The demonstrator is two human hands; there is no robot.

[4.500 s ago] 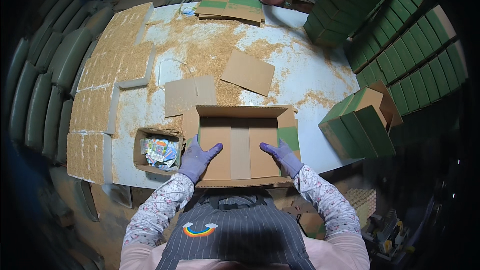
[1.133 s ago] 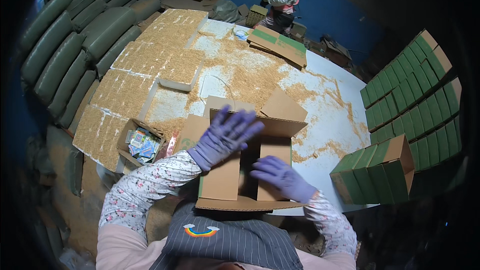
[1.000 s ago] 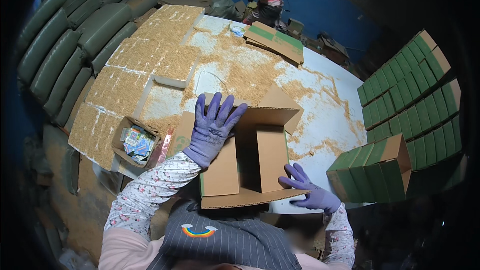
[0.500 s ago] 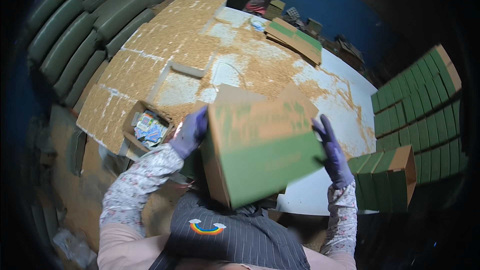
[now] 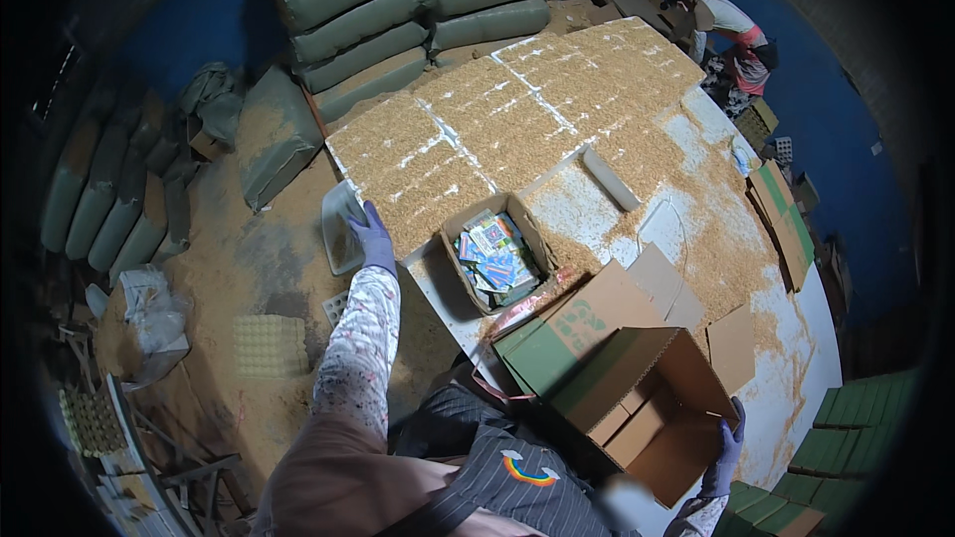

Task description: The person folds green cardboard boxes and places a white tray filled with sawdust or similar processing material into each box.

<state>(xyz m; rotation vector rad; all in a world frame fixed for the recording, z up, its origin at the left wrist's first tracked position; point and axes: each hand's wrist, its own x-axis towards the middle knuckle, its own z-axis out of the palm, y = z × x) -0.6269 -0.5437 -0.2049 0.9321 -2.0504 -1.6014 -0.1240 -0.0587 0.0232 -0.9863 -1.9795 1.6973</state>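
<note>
My left hand (image 5: 374, 238), in a purple glove, reaches out to the left over the table's corner and grips the rim of a clear plastic tub (image 5: 339, 230). My right hand (image 5: 723, 451), also gloved, holds the lower right edge of a large open cardboard box (image 5: 637, 406) with green-printed sides, tipped on the table edge right in front of my body. Between the two hands stands a small open carton (image 5: 494, 257) filled with colourful packets.
The white table (image 5: 796, 358) is strewn with tan husk, spread thick in squares (image 5: 517, 119) at the far side. Green sacks (image 5: 398, 20) are piled behind. Flat cardboard (image 5: 786, 219) and stacked green boxes (image 5: 846, 438) lie right. Another person (image 5: 731, 30) works far off. An egg tray (image 5: 271, 343) lies on the floor.
The big box was flipped and now lies open toward my right hand. My left hand let go of it and reached left to the plastic tub. My view swung left.
</note>
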